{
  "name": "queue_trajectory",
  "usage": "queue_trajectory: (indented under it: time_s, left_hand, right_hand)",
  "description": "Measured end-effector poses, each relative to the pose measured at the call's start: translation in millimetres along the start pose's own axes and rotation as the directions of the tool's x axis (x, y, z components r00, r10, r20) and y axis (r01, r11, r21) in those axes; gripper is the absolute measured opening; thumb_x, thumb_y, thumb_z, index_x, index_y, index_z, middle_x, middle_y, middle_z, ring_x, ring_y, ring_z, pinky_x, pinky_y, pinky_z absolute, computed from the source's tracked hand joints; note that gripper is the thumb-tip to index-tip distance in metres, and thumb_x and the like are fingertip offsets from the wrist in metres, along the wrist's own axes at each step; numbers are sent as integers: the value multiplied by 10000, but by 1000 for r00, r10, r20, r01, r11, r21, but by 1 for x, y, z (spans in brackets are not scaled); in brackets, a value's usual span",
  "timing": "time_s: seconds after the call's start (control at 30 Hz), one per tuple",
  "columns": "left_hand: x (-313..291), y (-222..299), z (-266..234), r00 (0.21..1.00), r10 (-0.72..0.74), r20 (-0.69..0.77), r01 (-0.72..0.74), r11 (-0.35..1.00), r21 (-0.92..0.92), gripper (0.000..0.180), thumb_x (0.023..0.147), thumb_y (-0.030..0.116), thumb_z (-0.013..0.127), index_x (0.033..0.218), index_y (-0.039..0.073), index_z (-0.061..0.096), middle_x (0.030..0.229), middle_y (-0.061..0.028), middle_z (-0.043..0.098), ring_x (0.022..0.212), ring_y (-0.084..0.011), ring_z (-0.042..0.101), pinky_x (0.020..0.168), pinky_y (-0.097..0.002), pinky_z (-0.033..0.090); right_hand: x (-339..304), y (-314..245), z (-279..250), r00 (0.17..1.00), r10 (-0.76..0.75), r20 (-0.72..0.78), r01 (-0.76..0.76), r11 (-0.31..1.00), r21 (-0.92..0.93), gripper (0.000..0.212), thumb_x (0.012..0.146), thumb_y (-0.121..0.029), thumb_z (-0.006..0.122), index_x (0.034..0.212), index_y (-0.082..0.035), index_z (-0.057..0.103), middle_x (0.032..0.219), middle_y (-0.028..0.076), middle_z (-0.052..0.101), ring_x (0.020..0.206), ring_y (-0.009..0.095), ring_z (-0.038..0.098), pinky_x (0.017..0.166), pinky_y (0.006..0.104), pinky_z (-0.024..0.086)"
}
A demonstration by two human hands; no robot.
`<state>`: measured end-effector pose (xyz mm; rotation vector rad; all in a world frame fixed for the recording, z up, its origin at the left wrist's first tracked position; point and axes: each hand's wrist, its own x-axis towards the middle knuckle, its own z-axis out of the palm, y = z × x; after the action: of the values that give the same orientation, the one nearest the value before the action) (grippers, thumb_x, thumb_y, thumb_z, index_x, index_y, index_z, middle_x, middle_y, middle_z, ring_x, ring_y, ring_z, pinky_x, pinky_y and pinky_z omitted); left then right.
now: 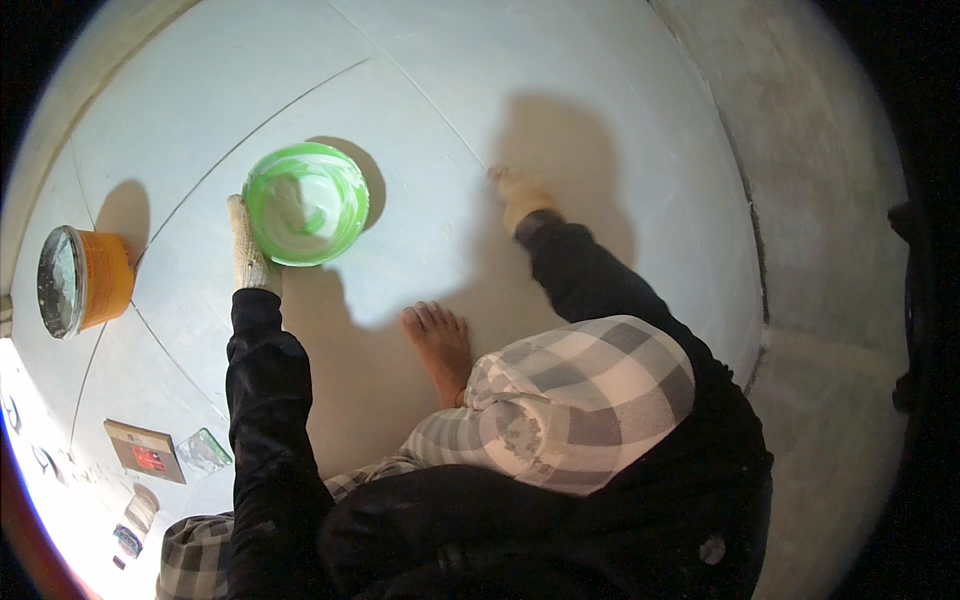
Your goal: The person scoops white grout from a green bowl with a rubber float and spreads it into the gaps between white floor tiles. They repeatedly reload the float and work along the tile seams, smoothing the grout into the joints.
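Upper left, left hand (pixel 245 248), fingers together, sits against a green bowl (pixel 303 150) with white paste (pixel 322 192) remaining. Right hand (pixel 526 198)'s by a pale seam (pixel 440 113), can't tell its fingers. Darker seam (pixel 243 140) looks unfilled, so partway imo.

I see the bowl (pixel 263 203) in bright green, streaked and smeared white inside. The left glove (pixel 248 248) is off-white; the right glove (pixel 528 201) reads to me as a warmer, yellowish tan. Both sleeves (pixel 268 385) are black, and the trousers (pixel 590 400) carry a bold check of grey and pale cream. I pick out a bucket (pixel 107 278) with an orange side and a round end mottled dark grey. I also get a flat brown object (pixel 143 448) marked with red, and a packet (pixel 204 452) patterned in green and white. The floor (pixel 420 150) looks pale blue-grey to me, lined thinly in dark, whitening at lower left; the right-hand border (pixel 830 200) is mottled grey-beige.
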<state>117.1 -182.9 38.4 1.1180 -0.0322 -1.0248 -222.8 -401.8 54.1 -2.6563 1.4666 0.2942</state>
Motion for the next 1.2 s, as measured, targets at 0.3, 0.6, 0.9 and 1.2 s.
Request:
queue_trajectory:
  time_s: [0.3,0.6,0.9,1.2]
  left_hand:
    - [4,0,-1,999,12,29,-12,1000,-24,777,1020,669,404,1538,90,410,1525,-122,482,1373,-281,476,1142,-434,400]
    - [-1,-2,1,999,39,5,-39,999,-14,780,1020,676,396,1528,85,419,1523,-120,483,1363,-261,486,1142,-429,398]
    - [6,-4,-1,999,26,-24,-25,1000,8,791,1013,689,396,1513,78,438,1506,-122,503,1364,-278,480,1146,-433,387]
    - [-1,-3,5,999,-12,-47,11,1000,-26,773,1019,674,403,1509,78,445,1502,-118,507,1358,-275,484,1137,-436,399]
  right_hand:
    - [17,34,-54,750,-235,618,431,883,-186,334,959,-256,564,1228,-110,697,1206,173,704,1119,359,673,945,492,530]
    - [93,-9,-67,863,-168,476,428,743,-515,509,931,-65,571,1392,-278,576,1323,87,608,1268,310,567,978,455,535]
    - [-1,62,-39,687,-154,710,431,873,-228,361,940,-202,584,1276,-89,648,1385,172,614,1163,354,653,951,509,538]
    - [-32,-9,13,943,84,323,-47,992,-121,399,991,-208,484,1337,-35,583,1317,224,630,1219,387,609,1038,484,486]
